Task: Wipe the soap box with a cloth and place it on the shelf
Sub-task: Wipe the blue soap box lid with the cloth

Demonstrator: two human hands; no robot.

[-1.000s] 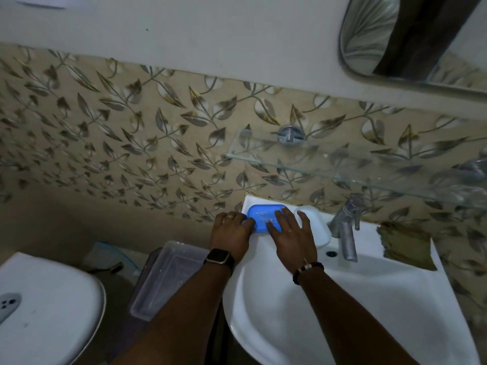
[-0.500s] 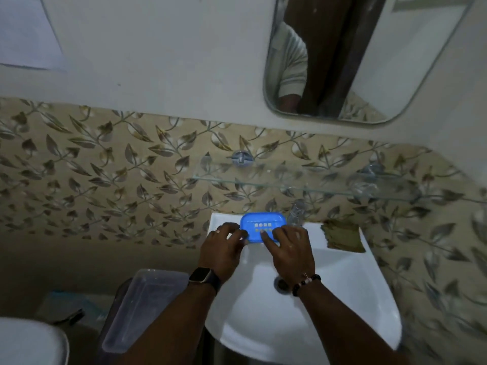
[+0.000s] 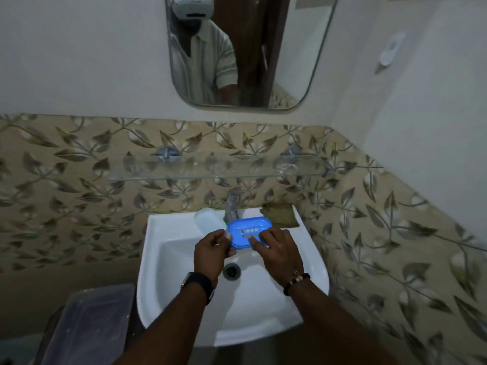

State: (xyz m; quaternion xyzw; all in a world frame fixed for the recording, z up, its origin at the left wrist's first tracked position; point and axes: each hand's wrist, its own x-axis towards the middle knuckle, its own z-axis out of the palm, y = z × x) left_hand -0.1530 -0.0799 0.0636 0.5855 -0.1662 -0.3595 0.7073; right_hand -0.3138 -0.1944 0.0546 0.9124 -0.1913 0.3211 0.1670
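Observation:
A blue soap box point(image 3: 247, 230) with small drain slots is held over the white sink basin point(image 3: 184, 259), in front of the tap. My left hand point(image 3: 213, 252) pinches its left edge. My right hand point(image 3: 279, 250) rests fingers on its right side and top. A brownish cloth point(image 3: 280, 214) lies on the sink's back right corner, untouched. The glass shelf point(image 3: 216, 169) runs along the leaf-patterned wall above the tap, with nothing on it.
A metal tap point(image 3: 232, 206) stands behind the soap box, and a translucent lid-like piece point(image 3: 209, 219) lies on the sink's back left. The drain point(image 3: 232, 270) is below my hands. A clear plastic bin point(image 3: 87, 325) sits lower left. A mirror point(image 3: 237, 48) hangs above.
Both hands lifted the soap box off the sink's back left ledge and carried it right, over the basin. The camera tilted up and rightward, bringing the mirror into view.

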